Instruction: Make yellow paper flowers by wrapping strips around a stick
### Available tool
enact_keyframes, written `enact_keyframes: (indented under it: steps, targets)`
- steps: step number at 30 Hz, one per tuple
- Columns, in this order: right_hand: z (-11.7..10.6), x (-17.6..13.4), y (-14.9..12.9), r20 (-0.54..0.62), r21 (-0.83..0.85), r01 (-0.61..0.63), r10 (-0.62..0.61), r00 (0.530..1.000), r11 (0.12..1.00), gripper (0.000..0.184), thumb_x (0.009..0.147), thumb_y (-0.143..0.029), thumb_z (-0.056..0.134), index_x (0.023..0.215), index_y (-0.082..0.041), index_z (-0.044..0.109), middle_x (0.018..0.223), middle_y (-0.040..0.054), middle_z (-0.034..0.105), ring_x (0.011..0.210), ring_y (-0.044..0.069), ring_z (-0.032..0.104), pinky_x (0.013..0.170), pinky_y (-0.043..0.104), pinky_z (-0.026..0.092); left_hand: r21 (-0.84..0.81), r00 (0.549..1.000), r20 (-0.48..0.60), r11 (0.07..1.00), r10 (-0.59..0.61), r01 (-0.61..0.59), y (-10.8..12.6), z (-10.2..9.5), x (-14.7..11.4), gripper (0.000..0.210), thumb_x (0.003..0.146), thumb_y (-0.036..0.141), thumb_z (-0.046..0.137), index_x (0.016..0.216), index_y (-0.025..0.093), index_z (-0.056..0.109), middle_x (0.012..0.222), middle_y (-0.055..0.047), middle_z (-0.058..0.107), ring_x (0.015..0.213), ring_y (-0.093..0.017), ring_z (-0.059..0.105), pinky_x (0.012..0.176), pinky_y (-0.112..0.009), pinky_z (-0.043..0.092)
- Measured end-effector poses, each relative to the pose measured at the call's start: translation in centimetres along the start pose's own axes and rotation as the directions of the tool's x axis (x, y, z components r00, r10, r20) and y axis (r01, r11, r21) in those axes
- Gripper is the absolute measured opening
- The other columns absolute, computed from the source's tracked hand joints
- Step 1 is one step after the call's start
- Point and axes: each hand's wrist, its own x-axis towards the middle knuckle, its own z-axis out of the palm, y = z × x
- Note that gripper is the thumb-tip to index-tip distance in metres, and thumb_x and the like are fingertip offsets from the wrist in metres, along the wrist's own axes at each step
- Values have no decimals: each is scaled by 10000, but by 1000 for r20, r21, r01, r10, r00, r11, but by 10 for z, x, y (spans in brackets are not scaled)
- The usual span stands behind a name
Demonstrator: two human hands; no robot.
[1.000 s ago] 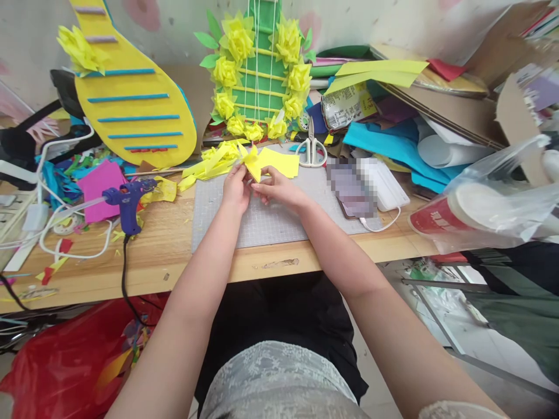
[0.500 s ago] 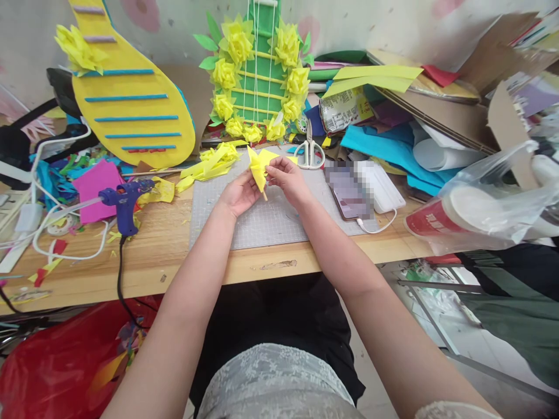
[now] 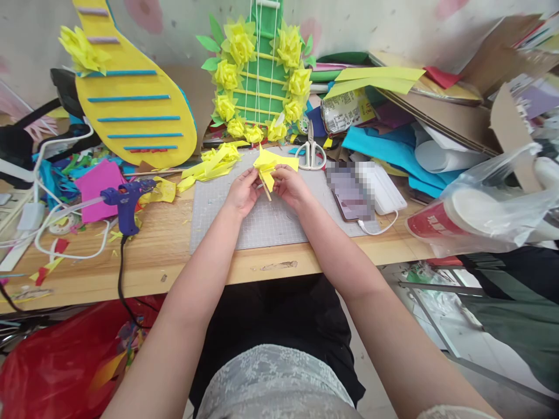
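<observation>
Above the grey cutting mat (image 3: 218,227), a yellow paper (image 3: 267,162) is folded around a thin wooden stick (image 3: 266,192), whose lower end pokes out towards me. My left hand (image 3: 244,191) is closed on the paper from the left, fingertips close to the stick. From the right, my right hand (image 3: 290,186) pinches the same paper, part of which stands out behind its fingers. Yellow paper strips (image 3: 213,164) lie in a heap just beyond my left hand. Scissors (image 3: 311,154) with white handles rest beyond my right hand.
A blue glue gun (image 3: 126,201) stands at the left, its cord hanging over the table edge. A phone (image 3: 349,195) and white power bank (image 3: 382,189) lie right, near a bagged cup (image 3: 437,215). Behind lean a yellow cutout (image 3: 140,107) and a green flower-trimmed one (image 3: 264,84).
The paper has turned in my fingers, and more of the stick shows below it. My left fingers have drawn up around the paper. The view has shifted slightly.
</observation>
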Motion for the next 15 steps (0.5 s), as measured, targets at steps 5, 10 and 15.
enact_keyframes:
  steps: [5, 10, 15]
  targets:
    - [-1, 0, 2, 13, -110, -43, 44, 999, 993, 165, 748, -71, 457, 834, -203, 409, 578, -70, 515, 442, 57, 498, 456, 175, 435, -10, 995, -87, 998, 53, -54, -1, -2, 6, 137, 837, 156, 537, 730, 173, 621, 691, 15, 634, 615, -65, 566, 651, -199, 457]
    - [-3, -7, 2, 188, -253, 15, 34, 982, 967, 97, 738, -176, 553, 806, -176, 485, 656, -51, 559, 514, 46, 539, 490, 175, 460, -55, 979, -168, 990, 118, -129, 2, -10, 12, 148, 838, 152, 533, 716, 181, 611, 713, 16, 636, 613, -63, 566, 684, -211, 464]
    - [-2, -11, 5, 286, -386, 143, -29, 958, 911, 185, 656, -201, 666, 761, -172, 517, 651, -46, 579, 536, 50, 517, 501, 179, 459, -22, 954, -233, 980, 186, -196, 4, -14, 13, 108, 814, 184, 582, 708, 199, 586, 731, 22, 637, 662, -73, 582, 667, -196, 456]
